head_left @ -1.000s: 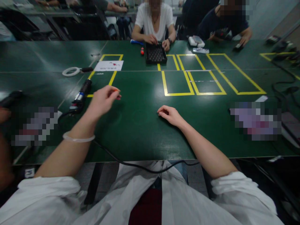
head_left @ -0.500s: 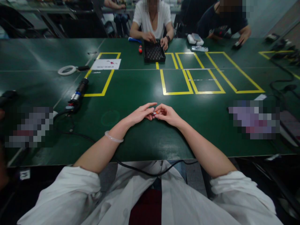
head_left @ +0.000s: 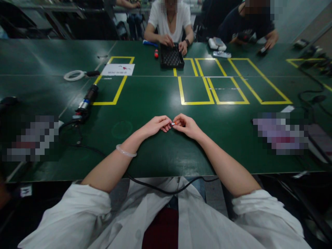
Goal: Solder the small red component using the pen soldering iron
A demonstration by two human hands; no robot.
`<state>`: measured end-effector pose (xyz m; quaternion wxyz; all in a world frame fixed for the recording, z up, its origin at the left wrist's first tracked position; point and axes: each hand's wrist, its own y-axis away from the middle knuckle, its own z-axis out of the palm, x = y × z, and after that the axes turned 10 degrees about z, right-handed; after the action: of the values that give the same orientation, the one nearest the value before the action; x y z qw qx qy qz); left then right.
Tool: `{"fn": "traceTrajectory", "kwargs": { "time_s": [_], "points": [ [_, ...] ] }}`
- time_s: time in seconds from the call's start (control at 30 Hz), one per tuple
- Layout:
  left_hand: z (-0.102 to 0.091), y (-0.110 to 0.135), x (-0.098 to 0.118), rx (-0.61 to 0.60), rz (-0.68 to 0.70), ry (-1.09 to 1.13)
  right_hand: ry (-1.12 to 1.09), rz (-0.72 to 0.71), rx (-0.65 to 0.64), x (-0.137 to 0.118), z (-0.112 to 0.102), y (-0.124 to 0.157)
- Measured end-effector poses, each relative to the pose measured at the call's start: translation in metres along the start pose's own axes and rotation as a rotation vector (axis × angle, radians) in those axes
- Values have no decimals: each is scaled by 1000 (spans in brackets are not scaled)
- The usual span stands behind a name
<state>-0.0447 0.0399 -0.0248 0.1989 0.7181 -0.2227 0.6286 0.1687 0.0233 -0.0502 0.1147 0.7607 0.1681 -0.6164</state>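
Observation:
My left hand (head_left: 159, 123) and my right hand (head_left: 185, 123) meet just above the green table (head_left: 155, 155), fingertips close together. Between them is a small orange and white piece (head_left: 173, 123) with a dark end on the left. It is too small for me to make out its kind. The thumb and fingers of my right hand pinch its orange end. My left hand's fingers are curled, with the thumb and forefinger closed at the piece's dark end. A pale bracelet (head_left: 126, 151) circles my left forearm.
Across the table a person in white (head_left: 169, 26) works at a black tray (head_left: 171, 62). An electric screwdriver (head_left: 86, 100) with a cable lies at left, near a white sheet (head_left: 118, 69). Yellow tape outlines (head_left: 197, 102) mark the table. A black cable (head_left: 168, 191) hangs along its front edge.
My left fingers have drawn together from a more spread pose, and the forefinger has come down. More of the small orange and white piece shows between my hands.

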Motion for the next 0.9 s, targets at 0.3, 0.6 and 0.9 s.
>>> {"fn": "traceTrajectory", "kwargs": {
  "time_s": [0.3,0.6,0.9],
  "points": [
    [4,2,2,-41,48,-25,-6,-1,-1,-4,2,2],
    [3,4,0,-41,71,-11,-75,61,-60,-7,0,1],
    [5,3,-3,-20,94,14,-71,51,-42,-10,-1,0]
  ]
}}
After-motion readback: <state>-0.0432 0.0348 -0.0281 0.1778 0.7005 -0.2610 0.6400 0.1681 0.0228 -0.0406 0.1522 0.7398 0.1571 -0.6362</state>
